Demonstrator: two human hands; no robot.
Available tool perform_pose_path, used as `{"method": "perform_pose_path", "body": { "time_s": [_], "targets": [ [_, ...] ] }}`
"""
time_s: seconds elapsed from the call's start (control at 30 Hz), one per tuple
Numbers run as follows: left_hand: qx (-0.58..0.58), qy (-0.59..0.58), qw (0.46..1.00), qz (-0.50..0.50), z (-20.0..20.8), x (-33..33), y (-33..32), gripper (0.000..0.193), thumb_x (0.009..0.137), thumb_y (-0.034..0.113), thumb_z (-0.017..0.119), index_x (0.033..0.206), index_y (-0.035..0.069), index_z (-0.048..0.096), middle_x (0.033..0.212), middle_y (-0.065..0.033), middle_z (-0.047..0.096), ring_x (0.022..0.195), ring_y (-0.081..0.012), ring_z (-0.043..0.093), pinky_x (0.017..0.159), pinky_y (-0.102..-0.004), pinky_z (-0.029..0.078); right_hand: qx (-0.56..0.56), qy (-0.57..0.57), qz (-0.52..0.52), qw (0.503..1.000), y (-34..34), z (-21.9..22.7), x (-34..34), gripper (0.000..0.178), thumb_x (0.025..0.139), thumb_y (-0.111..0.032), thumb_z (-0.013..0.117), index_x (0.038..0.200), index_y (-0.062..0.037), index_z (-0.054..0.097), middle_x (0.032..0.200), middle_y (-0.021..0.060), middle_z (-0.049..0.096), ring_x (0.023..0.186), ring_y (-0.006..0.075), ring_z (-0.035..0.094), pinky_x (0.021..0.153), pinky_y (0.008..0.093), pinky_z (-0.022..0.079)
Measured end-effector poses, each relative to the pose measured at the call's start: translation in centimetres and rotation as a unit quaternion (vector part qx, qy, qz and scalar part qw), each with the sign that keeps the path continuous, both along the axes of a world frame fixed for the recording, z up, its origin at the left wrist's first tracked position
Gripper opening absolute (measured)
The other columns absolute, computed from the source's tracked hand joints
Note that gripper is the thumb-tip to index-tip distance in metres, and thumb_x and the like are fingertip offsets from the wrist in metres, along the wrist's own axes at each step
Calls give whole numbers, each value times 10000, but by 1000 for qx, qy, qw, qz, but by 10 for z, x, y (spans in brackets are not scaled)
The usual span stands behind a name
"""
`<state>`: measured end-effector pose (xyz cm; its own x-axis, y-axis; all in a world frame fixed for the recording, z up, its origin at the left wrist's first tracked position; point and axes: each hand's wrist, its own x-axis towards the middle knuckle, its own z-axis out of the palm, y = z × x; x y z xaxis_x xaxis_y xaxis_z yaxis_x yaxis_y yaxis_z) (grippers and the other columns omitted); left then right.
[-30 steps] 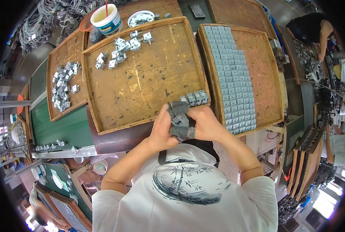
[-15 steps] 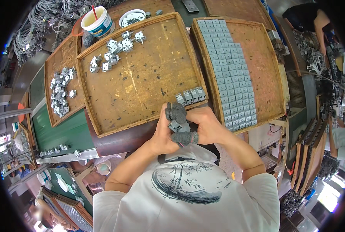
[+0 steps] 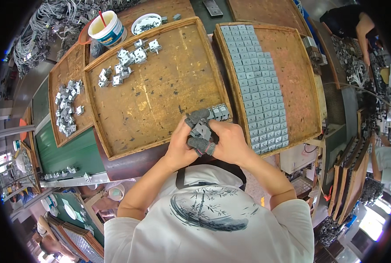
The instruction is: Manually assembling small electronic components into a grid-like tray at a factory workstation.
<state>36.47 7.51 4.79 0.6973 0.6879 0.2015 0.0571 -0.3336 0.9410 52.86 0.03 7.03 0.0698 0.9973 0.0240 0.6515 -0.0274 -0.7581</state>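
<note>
Hands [image 3: 181,145] moved nearer the block row [image 3: 219,112], grip around a grey part [image 3: 201,130], bucket [image 3: 110,33] labelled.

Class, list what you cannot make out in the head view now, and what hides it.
In the head view:
Held grey part: much of its shape, hidden by the left hand and right hand.
Row of grey parts: left end, behind dark-covered fingers.
Red stick: lower end, inside the white-and-blue bucket.
Person in black: partly lost beyond the dark rim.
</note>
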Motion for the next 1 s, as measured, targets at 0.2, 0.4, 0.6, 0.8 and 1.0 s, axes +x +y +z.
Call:
{"method": "perform_pose_path", "body": {
  "time_s": [0.2, 0.4, 0.6, 0.8, 1.0],
  "targets": [
    [152, 81, 985, 27, 17, 3, 10, 603, 613, 32, 751, 1190, 0, 582, 1114, -193, 559, 1004, -408, 548, 866, -442, 484, -101, 377, -17, 921, -6, -23, 4, 449, 891, -291, 674, 1210, 11, 581, 996, 46, 651, 891, 101, 592, 747, 288, 498],
    [209, 106, 970, 65, 17, 8, -3, 532, 595, 56, 768, 1103, -6, 620, 1059, -189, 570, 924, -385, 550, 781, -451, 494, -40, 486, -108, 867, -4, -12, -15, 298, 912, -198, 629, 1102, 26, 579, 912, 4, 614, 824, 86, 526, 705, 269, 460],
    [185, 80, 977, 75, 19, 4, -12, 537, 593, 66, 769, 1101, -25, 621, 1036, -198, 586, 910, -388, 562, 773, -445, 504, -61, 450, -133, 881, -8, -7, -24, 277, 920, -172, 562, 1117, 14, 625, 920, 8, 645, 820, 77, 582, 702, 232, 479],
    [187, 82, 974, 94, 11, -5, -16, 552, 650, 90, 772, 1163, -26, 605, 1013, -200, 591, 927, -398, 572, 807, -450, 493, -70, 427, -152, 888, -8, -15, -31, 208, 880, -140, 588, 996, 30, 616, 882, 22, 635, 810, 75, 529, 679, 250, 453],
    [198, 81, 974, 68, 11, -16, -10, 552, 660, 80, 772, 1184, 8, 613, 1075, -184, 586, 945, -389, 573, 819, -438, 492, -59, 534, -106, 837, -10, -7, -36, 242, 917, -89, 592, 1134, 16, 589, 1038, 37, 641, 899, 93, 579, 747, 249, 478]
  ]
}}
